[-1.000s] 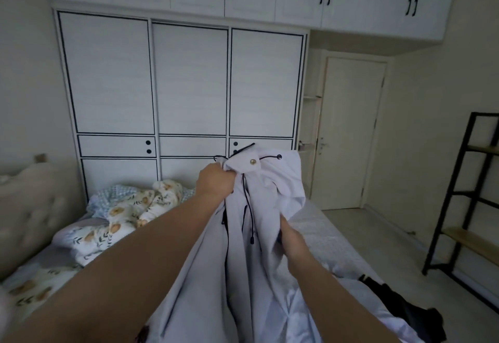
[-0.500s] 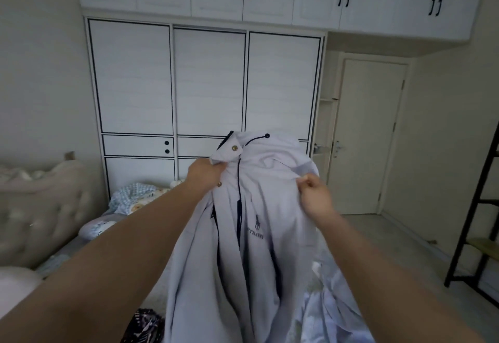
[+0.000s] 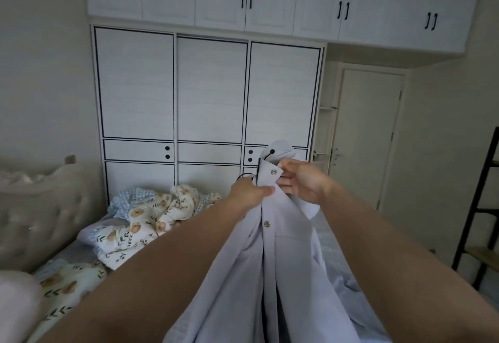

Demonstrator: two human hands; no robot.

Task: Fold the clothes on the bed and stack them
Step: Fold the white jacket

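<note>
I hold a pale lilac hooded jacket (image 3: pixel 283 261) with metal snap buttons and a black drawcord up in front of me, above the bed (image 3: pixel 334 256). My left hand (image 3: pixel 249 191) grips the front edge just below the collar. My right hand (image 3: pixel 299 182) pinches the collar flap with the top snap, close beside the left hand. The jacket's body hangs down between my forearms and runs out of the bottom of the view. More pale fabric (image 3: pixel 359 305) lies bunched on the bed at the lower right.
A crumpled floral quilt (image 3: pixel 151 216) and a checked cloth (image 3: pixel 129 199) lie at the bed's left, by a tufted headboard (image 3: pixel 40 216). A white wardrobe (image 3: pixel 208 100) stands behind the bed. A door (image 3: pixel 367 137) and a black ladder shelf (image 3: pixel 480 221) are at the right.
My right hand moved up and left to the collar, close to my left hand, and the jacket front that was spread open is now gathered. The view shifted slightly right.
</note>
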